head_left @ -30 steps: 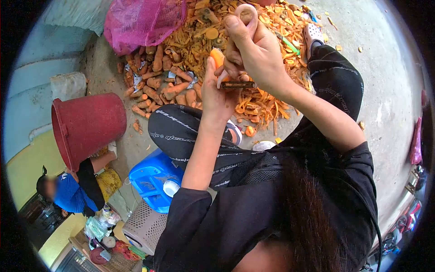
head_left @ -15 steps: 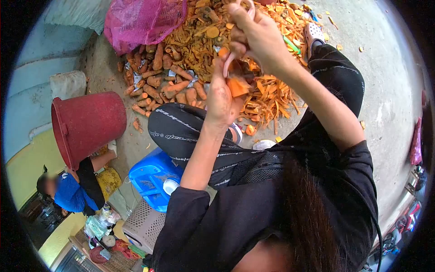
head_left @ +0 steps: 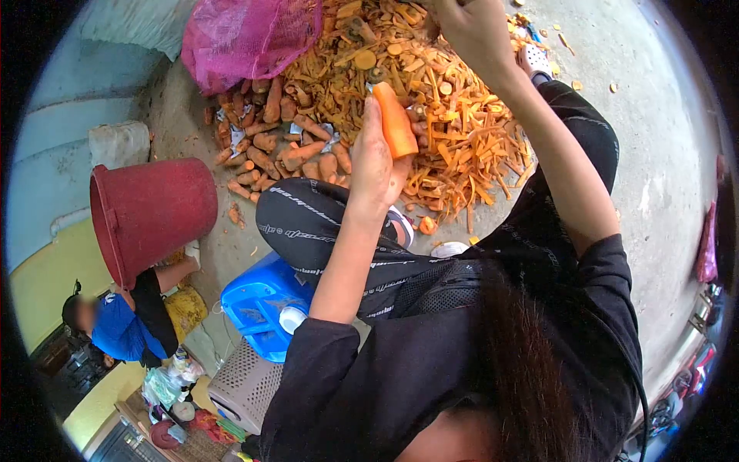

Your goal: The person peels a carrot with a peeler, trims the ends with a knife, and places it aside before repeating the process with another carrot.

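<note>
in the head view, the carrot is bright orange and smooth along its visible side, with a broad, blunt lower end — it leans, its upper end toward the mesh sack. the left hand is curled around it, covering part of one side, above the heap of peelings. the right hand is cut off by the top edge — whether it holds anything, i cannot tell; its forearm hides part of the heap. rough unpeeled carrots lie beside the peelings, below the pink mesh sack. a red bucket and a blue jerrycan are off to the left.
</note>
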`<state>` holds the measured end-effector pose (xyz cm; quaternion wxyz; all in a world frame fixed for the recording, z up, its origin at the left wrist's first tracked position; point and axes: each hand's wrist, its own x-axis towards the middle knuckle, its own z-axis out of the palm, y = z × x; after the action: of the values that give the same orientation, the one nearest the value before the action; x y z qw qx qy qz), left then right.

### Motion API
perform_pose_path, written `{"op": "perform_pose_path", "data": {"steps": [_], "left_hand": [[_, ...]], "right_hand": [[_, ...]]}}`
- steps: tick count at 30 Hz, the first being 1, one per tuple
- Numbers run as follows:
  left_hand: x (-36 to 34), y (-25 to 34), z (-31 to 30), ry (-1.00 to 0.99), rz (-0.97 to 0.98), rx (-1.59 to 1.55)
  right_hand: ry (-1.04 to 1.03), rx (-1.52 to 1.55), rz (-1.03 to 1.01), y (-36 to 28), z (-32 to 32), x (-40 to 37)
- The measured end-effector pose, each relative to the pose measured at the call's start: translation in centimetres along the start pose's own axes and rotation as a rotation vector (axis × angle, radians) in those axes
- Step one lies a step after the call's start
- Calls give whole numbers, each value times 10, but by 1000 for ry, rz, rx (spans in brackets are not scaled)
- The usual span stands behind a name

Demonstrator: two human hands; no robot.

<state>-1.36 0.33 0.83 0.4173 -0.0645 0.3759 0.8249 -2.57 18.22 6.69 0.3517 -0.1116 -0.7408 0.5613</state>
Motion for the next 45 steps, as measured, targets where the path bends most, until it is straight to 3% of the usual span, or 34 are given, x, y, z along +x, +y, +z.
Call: {"op": "perform_pose_path", "data": {"steps": [1,4,6,8,10,17,23,25,28,30,32,35,39,42,43,45], "left_hand": [[4,0,-5,-2,-16,-49],[4,0,2,137,34,-85],[4,1,-2,101,26,-85],[5,2,-4,62,16,-89],[2,5,-1,128,-14,-38],[-5,5,4,99,-87,-166],[-9,-4,9,13,30,4],[-11,-2,22,59,33,-39],[-16,-6,11,-92,-23,124],[-16,-6,13,-176,-68,144],[-14,-2,17,-231,-118,77],[-12,1,9,-171,-95,-6],[-6,5,8,-153,-77,-132],[-6,7,6,-157,-78,-171],[-7,8,7,-136,-82,-179],[-6,8,9,-120,-63,-145]], "right_hand": [[-108,434,85,-3,0,-5],[-139,628,362,-31,7,-33],[-211,742,506,-41,12,-45],[-204,656,449,-35,21,-60],[-266,797,420,-25,24,-65],[-220,749,483,-16,30,-64],[-243,872,522,-10,21,-43],[-232,851,538,-21,20,-40],[-93,627,475,-13,17,-19],[79,361,115,48,22,10],[117,177,-34,73,21,20],[24,-165,34,16,8,8],[-66,-124,-81,3,4,-4],[-207,158,62,-7,2,-11],[-226,138,100,-15,0,-13],[-171,-20,-12,-18,-1,-16]]}}
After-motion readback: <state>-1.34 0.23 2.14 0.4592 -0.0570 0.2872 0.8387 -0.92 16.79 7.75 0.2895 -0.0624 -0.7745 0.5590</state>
